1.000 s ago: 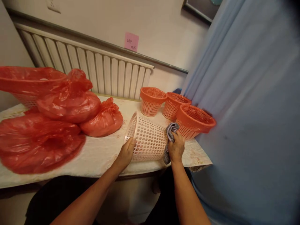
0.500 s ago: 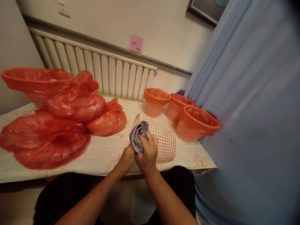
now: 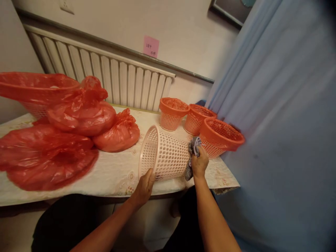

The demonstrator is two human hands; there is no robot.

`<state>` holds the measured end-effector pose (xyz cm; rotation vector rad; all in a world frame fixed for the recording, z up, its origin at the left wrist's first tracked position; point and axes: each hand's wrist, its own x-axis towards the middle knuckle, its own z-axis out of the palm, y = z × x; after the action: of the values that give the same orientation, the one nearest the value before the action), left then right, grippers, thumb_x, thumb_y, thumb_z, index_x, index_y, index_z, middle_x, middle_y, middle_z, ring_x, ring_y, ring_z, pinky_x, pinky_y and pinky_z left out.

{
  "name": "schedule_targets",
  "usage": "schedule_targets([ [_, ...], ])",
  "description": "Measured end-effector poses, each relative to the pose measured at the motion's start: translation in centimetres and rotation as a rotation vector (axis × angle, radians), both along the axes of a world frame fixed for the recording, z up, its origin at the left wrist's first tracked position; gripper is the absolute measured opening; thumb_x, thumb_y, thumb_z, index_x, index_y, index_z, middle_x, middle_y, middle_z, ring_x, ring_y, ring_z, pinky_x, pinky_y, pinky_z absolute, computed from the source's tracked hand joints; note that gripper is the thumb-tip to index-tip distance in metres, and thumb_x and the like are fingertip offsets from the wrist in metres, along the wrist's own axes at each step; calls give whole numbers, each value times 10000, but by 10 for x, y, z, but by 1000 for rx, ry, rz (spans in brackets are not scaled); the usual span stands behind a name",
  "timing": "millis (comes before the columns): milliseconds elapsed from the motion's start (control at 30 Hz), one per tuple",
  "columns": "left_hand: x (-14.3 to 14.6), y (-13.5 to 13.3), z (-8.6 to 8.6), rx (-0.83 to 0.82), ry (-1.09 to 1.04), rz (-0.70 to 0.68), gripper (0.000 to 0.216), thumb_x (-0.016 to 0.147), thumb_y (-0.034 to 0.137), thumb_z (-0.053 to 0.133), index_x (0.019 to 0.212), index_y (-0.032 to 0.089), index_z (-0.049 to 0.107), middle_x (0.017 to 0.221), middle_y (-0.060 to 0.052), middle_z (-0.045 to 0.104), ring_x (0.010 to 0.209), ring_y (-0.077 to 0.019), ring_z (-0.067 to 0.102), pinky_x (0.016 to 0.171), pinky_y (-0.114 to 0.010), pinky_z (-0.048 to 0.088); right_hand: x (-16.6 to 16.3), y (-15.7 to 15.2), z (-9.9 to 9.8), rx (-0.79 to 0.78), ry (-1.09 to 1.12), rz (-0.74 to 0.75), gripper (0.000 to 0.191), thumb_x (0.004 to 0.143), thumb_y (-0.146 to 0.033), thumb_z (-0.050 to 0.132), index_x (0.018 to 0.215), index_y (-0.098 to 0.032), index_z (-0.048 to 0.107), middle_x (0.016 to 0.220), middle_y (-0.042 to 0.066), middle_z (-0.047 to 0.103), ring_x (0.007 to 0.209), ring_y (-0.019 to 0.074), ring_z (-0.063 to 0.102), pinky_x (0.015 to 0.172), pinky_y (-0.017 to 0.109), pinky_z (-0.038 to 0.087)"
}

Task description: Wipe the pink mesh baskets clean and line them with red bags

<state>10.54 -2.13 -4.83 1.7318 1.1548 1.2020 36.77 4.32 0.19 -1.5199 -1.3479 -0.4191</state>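
A pale pink perforated plastic wastebasket (image 3: 172,154) lies on its side on the table, its mouth facing left. My left hand (image 3: 144,187) is closed on the near edge of its rim. A grey cloth with a light purple edge (image 3: 193,147) is bunched in my right hand (image 3: 200,162), which presses it against the basket's base at the right end. Part of the cloth is hidden behind my fingers.
Three baskets lined with red bags stand behind and to the right: one at the back (image 3: 173,112), one in the middle (image 3: 196,119), one nearer (image 3: 222,136). Red plastic bags (image 3: 49,157) and another lined basket (image 3: 34,87) crowd the left. A blue curtain (image 3: 283,133) hangs at right.
My right hand has carried the cloth from the basket's rim to its base end. My left hand has left the cloth and now grips the rim, and the basket's mouth shows more.
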Motion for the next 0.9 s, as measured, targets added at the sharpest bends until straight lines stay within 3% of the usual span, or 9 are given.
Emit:
schedule_targets([
  [100, -4, -2, 6, -48, -31, -29, 390, 925, 466, 373, 1020, 169, 608, 1048, -130, 679, 1041, -276, 598, 980, -425, 435, -3, -11, -11, 25, 32, -48, 336, 776, -143, 454, 1049, -148, 649, 1121, 139, 639, 1089, 249, 543, 979, 429, 399],
  [233, -6, 12, 49, -44, -73, -108, 405, 953, 468, 337, 1035, 171, 600, 1062, -99, 666, 1070, -245, 572, 1008, -398, 412, -31, -30, -25, 35, 51, -63, 355, 789, -139, 468, 1107, -142, 626, 1181, 156, 608, 1144, 268, 515, 986, 454, 397],
  [367, -5, 31, 83, -68, -132, 15, 490, 953, 533, 282, 965, 150, 588, 943, -86, 658, 951, -242, 583, 945, -412, 439, -67, -51, -35, -3, 125, 8, 412, 763, -115, 488, 1159, -157, 595, 1188, 149, 584, 1157, 279, 502, 983, 477, 409],
  [500, -2, 31, 80, -43, -101, 28, 466, 942, 545, 297, 861, 171, 565, 858, -62, 632, 894, -231, 578, 892, -390, 461, -117, -70, -28, 29, 162, 170, 400, 790, -117, 510, 1180, -175, 581, 1214, 141, 559, 1181, 271, 493, 999, 494, 408],
  [667, -3, 21, 68, 7, -142, 0, 372, 924, 466, 330, 867, 183, 564, 890, -74, 642, 901, -229, 583, 921, -393, 466, -165, -73, 8, 116, 104, 395, 369, 838, -148, 539, 1200, -196, 591, 1218, 126, 551, 1139, 248, 498, 971, 447, 430],
  [767, -8, 18, 66, 37, -138, -17, 362, 933, 435, 319, 921, 183, 579, 981, -93, 656, 971, -231, 579, 980, -391, 438, -167, -59, 29, 103, 49, 443, 334, 841, -144, 546, 1163, -190, 622, 1204, 115, 559, 1092, 232, 498, 955, 406, 433],
  [900, -13, 14, 59, -27, -124, -38, 399, 961, 470, 306, 934, 191, 590, 980, -78, 667, 951, -222, 593, 952, -354, 453, -134, -28, 41, 8, -51, 351, 374, 800, -85, 519, 1131, -210, 643, 1175, 83, 580, 1065, 224, 478, 960, 385, 407],
])
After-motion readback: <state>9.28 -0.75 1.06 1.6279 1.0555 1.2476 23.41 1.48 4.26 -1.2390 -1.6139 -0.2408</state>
